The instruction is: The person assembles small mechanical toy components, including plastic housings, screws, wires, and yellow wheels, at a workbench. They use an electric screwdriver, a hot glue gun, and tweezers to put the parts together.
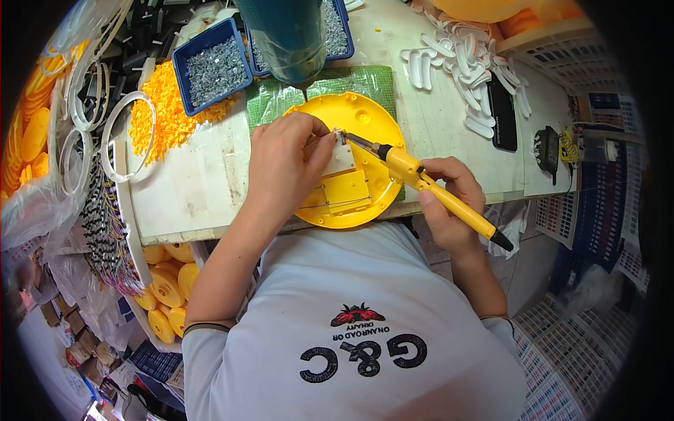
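Observation:
A round yellow plastic housing [382, 116] lies on a green woven mat [372, 78] at the front of the table. Inside it sit a small pale board [341, 161] and a yellow rectangular block [347, 191] with thin wires beside it. My right hand [453, 200] grips a yellow soldering iron [403, 165], whose metal tip reaches the board's far edge. My left hand [289, 158] is over the housing's left side, thumb and forefinger pinched close to the tip. What they pinch is too small to make out.
Beyond the housing hangs a dark green tool [284, 35], its point facing down. Blue trays of screws [214, 67] and a heap of orange parts [165, 112] lie left. White curved pieces [467, 70], a black phone [503, 116] and a black adapter [546, 151] lie right.

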A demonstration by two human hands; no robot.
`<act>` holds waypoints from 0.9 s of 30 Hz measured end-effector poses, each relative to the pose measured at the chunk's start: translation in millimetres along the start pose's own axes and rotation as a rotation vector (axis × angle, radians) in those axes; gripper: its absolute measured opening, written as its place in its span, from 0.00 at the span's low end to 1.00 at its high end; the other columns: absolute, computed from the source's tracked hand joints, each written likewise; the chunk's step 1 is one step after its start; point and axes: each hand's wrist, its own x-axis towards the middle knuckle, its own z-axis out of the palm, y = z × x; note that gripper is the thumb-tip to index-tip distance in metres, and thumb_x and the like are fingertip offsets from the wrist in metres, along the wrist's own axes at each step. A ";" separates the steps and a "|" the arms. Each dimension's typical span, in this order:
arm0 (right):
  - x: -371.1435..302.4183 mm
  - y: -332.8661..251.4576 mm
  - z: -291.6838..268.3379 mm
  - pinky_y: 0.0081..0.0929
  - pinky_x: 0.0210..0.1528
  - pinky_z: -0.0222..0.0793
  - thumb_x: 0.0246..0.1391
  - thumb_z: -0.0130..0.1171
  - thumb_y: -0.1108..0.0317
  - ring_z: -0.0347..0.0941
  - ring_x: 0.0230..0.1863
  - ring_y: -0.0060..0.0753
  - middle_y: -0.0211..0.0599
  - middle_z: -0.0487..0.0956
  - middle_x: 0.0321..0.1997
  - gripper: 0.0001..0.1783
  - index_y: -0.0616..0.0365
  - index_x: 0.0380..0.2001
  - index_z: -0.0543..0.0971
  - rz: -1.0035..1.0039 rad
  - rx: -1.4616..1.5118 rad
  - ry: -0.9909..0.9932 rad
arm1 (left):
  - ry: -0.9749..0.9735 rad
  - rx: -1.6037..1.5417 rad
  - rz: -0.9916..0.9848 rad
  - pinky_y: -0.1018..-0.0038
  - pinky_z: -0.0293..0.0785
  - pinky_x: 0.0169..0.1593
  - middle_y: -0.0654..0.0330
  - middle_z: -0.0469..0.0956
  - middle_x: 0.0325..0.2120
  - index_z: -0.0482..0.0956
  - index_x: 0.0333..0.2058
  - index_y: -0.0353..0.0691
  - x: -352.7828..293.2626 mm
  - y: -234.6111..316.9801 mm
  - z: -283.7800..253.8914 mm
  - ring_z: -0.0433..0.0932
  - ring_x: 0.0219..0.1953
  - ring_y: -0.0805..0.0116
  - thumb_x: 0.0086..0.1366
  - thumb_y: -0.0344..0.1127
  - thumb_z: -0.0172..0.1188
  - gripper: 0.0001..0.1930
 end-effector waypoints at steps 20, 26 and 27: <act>22.3 -1.0 -34.4 0.20 0.46 0.72 0.62 0.63 0.69 0.75 0.40 0.20 0.32 0.82 0.43 0.19 0.67 0.54 0.81 0.250 0.194 0.115 | -0.003 0.044 0.015 0.63 0.66 0.44 0.61 0.81 0.27 0.81 0.32 0.40 -0.4 0.6 0.7 0.80 0.33 0.58 0.64 0.34 0.70 0.07; 24.6 9.7 -41.6 0.19 0.48 0.68 0.59 0.59 0.72 0.71 0.42 0.18 0.31 0.80 0.43 0.16 0.66 0.49 0.80 0.257 0.393 0.056 | -0.016 0.052 0.004 0.63 0.66 0.44 0.61 0.81 0.28 0.81 0.32 0.41 -0.9 0.6 0.7 0.80 0.34 0.58 0.64 0.34 0.70 0.07; 24.6 10.9 -41.3 0.19 0.48 0.68 0.59 0.59 0.72 0.71 0.42 0.18 0.31 0.80 0.43 0.16 0.66 0.49 0.80 0.257 0.393 0.055 | -0.016 0.052 0.004 0.63 0.66 0.44 0.61 0.81 0.28 0.81 0.32 0.41 -0.9 1.1 0.9 0.80 0.34 0.58 0.64 0.34 0.70 0.07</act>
